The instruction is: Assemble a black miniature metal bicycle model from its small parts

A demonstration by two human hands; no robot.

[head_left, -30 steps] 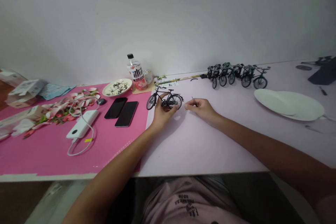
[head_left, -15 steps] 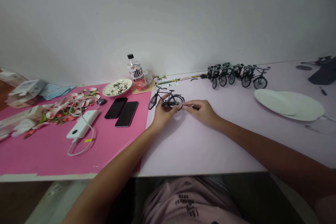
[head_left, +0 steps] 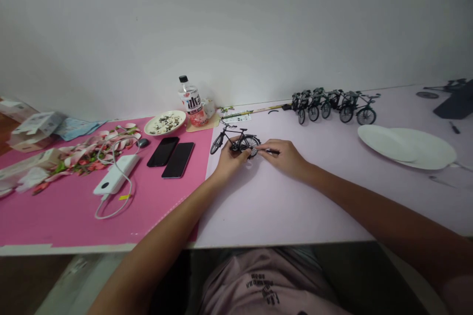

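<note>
A black model bicycle (head_left: 229,140) is held just above the pale tabletop, its front wheel pointing left. My left hand (head_left: 229,161) grips it low near the rear wheel, thumb on the wheel and the other fingers partly hidden behind the frame. From the right, my right hand (head_left: 286,156) is closed on a thin, dark-handled tool (head_left: 272,151) that looks like a small screwdriver. Its fingertips and the tool's tip are at the rear wheel's hub area; whether the tip touches cannot be made out.
Several finished-looking model bicycles (head_left: 332,103) stand by the wall at right. White plates (head_left: 424,150) lie nearer on that side. On the pink left part are two phones (head_left: 178,160), a white power bank (head_left: 116,174) with cable, a bowl (head_left: 165,133), a bottle (head_left: 193,103) and scattered petals (head_left: 92,155).
The model bicycle has shifted slightly right and tilted, its rear wheel a little lower. My hands keep nearly the same place and grip.
</note>
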